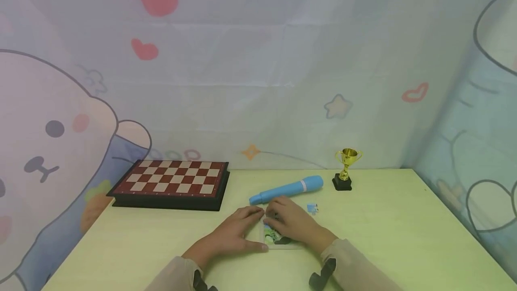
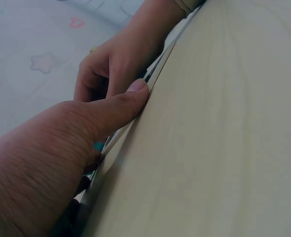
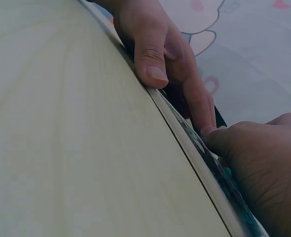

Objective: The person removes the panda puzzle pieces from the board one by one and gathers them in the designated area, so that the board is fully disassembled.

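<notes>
Setting: a pale green table (image 1: pixel 404 228) set against a pastel cartoon backdrop (image 1: pixel 258 57) of hearts, stars and a rabbit-like face.

Puzzle tray: a flat picture puzzle tray (image 1: pixel 274 237) lies on the table near the front edge, directly under both hands; the wrist views show its thin pale rim (image 3: pixel 194 143) flush on the tabletop.

Left hand: the left hand (image 1: pixel 234 232) lies flat over the tray's left side, fingers stretched out and pressing down, thumb (image 2: pixel 120 106) laid along the rim; it grasps nothing.

Right hand: the right hand (image 1: pixel 291 221) covers the tray's right and far part, fingers bent downward with tips on the puzzle surface; whether they pinch a piece cannot be told.

Loose piece: a small blue puzzle piece (image 1: pixel 313 208) lies on the table just beside the right hand, on its far right.

Also on the table: a blue toy microphone (image 1: pixel 288 190) lying just beyond the hands, a small gold trophy (image 1: pixel 345 169) on a black base to its right, and a red-and-cream chessboard (image 1: pixel 173 178) at far left.
</notes>
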A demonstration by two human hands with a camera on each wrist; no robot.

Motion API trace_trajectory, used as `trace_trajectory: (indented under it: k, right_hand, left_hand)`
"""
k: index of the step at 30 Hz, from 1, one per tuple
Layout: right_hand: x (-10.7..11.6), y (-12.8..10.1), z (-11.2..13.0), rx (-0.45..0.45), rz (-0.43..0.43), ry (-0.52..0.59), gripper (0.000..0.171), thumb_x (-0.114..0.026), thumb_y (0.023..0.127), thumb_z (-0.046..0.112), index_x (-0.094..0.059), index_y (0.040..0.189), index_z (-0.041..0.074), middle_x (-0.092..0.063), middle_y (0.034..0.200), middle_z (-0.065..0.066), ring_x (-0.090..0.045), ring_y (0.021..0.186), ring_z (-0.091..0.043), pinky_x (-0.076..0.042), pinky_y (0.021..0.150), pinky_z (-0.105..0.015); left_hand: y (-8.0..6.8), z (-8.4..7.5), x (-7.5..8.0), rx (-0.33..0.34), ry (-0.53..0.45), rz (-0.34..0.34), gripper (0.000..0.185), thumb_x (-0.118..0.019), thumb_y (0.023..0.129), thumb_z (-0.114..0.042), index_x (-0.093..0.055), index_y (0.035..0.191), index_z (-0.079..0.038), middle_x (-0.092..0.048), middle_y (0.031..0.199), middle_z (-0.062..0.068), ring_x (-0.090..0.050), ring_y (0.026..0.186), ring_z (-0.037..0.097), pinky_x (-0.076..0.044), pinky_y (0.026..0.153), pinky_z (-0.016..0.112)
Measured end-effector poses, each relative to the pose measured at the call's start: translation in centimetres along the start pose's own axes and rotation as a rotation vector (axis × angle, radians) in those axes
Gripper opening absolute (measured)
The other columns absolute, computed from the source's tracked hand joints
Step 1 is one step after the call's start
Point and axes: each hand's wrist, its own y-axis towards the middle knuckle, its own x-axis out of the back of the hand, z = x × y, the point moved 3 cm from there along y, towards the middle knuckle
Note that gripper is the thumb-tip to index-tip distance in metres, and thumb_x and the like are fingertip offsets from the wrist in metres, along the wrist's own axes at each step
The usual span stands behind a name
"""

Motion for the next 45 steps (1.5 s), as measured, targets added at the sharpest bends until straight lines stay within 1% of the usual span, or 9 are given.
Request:
trace_trajectory:
  k: [3, 6, 14, 26, 35, 41, 45]
  right_hand:
    - [0.39, -0.3, -0.29, -0.063, 0.018, -0.005, 0.013, -0.07, 0.096, 0.03, -0.064, 0.097, 0.019, -0.057, 0.1, 0.007, -0.052, 0.096, -0.01, -0.05, 0.084, -0.03]
    - [0.63, -0.43, -0.42, -0.098, 0.038, -0.009, 0.012, -0.07, 0.097, 0.03, -0.064, 0.096, 0.02, -0.056, 0.099, 0.009, -0.051, 0.096, -0.009, -0.051, 0.083, -0.03]
    - [0.82, -0.56, -0.3, -0.061, 0.011, 0.013, 0.012, -0.071, 0.096, 0.027, -0.062, 0.094, 0.021, -0.054, 0.098, 0.008, -0.05, 0.093, -0.008, -0.05, 0.081, -0.029]
    - [0.71, -0.61, -0.49, -0.107, 0.02, 0.016, 0.013, -0.071, 0.096, 0.029, -0.061, 0.092, 0.021, -0.051, 0.096, 0.012, -0.046, 0.09, -0.007, -0.048, 0.078, -0.028]
    - [0.75, -0.61, -0.41, -0.108, 0.013, 0.022, 0.013, -0.071, 0.096, 0.028, -0.062, 0.091, 0.021, -0.052, 0.096, 0.011, -0.046, 0.09, -0.007, -0.048, 0.077, -0.028]
    - [0.75, -0.57, -0.4, -0.127, 0.021, 0.017, 0.013, -0.071, 0.096, 0.029, -0.062, 0.091, 0.021, -0.052, 0.097, 0.011, -0.047, 0.091, -0.008, -0.049, 0.079, -0.028]
    - [0.73, -0.56, -0.36, -0.123, 0.017, 0.018, 0.013, -0.071, 0.096, 0.028, -0.062, 0.091, 0.021, -0.053, 0.097, 0.01, -0.048, 0.092, -0.008, -0.049, 0.08, -0.029]
  left_hand:
    - [-0.08, -0.18, 0.12, 0.0, 0.003, -0.003, 0.098, -0.06, 0.082, -0.078, -0.035, 0.158, -0.021, -0.031, 0.161, -0.005, -0.026, 0.149, 0.022, -0.03, 0.116, 0.053]
    - [-0.1, -0.23, 0.13, -0.002, 0.002, -0.008, 0.098, -0.06, 0.082, -0.078, -0.036, 0.158, -0.021, -0.032, 0.161, -0.004, -0.026, 0.149, 0.022, -0.03, 0.116, 0.053]
    - [-0.05, -0.15, 0.0, -0.008, 0.016, -0.011, 0.099, -0.059, 0.082, -0.079, -0.035, 0.158, -0.02, -0.032, 0.161, -0.004, -0.026, 0.149, 0.021, -0.031, 0.116, 0.052]
    - [-0.14, -0.58, 0.31, -0.015, 0.021, -0.014, 0.098, -0.061, 0.082, -0.077, -0.037, 0.157, -0.018, -0.034, 0.16, -0.002, -0.027, 0.148, 0.021, -0.031, 0.116, 0.051]
    - [-0.13, -0.54, 0.31, -0.012, 0.012, -0.009, 0.098, -0.062, 0.083, -0.076, -0.037, 0.157, -0.019, -0.033, 0.16, -0.003, -0.026, 0.148, 0.021, -0.031, 0.116, 0.052]
    - [-0.11, -0.48, 0.25, -0.01, 0.008, -0.007, 0.098, -0.061, 0.082, -0.077, -0.036, 0.158, -0.02, -0.032, 0.161, -0.004, -0.026, 0.149, 0.021, -0.031, 0.116, 0.052]
    - [-0.11, -0.47, 0.25, -0.008, 0.007, -0.007, 0.098, -0.061, 0.082, -0.077, -0.036, 0.158, -0.02, -0.032, 0.161, -0.004, -0.026, 0.149, 0.021, -0.03, 0.116, 0.052]
